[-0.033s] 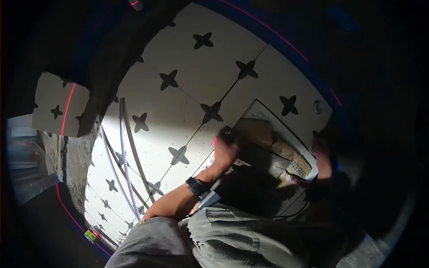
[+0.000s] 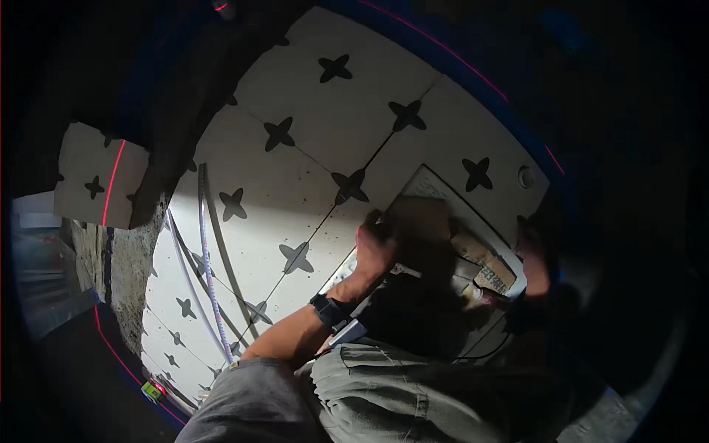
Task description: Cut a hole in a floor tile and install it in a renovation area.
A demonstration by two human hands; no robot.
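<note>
A rectangular panel with a white rim (image 2: 473,209) lies over the patterned tile floor in front of me, mostly in shadow. Torn brown cardboard (image 2: 493,277) rests within its outline. My left hand (image 2: 375,247) is closed at the panel's left edge, fingers curled and partly dark. At the opposite edge, my right hand (image 2: 535,267) grips the rim near its lower right corner; its fingers are largely lost in shadow. A small red-and-white item (image 2: 487,297) sits by that corner, too dim to name. The shadow hides much of the panel's near part.
White floor tiles (image 2: 295,192) carry dark four-petal marks. Thin pale strips (image 2: 204,244) lie on the left. Farther left are a cut tile piece (image 2: 94,181) crossed by a red laser line and a green tape measure (image 2: 153,391). A roundish ring (image 2: 526,176) sits at the right.
Almost nothing differs. My left hand has shifted very slightly right and down, with more shadow over the cardboard; my right hand stays at the rim.
</note>
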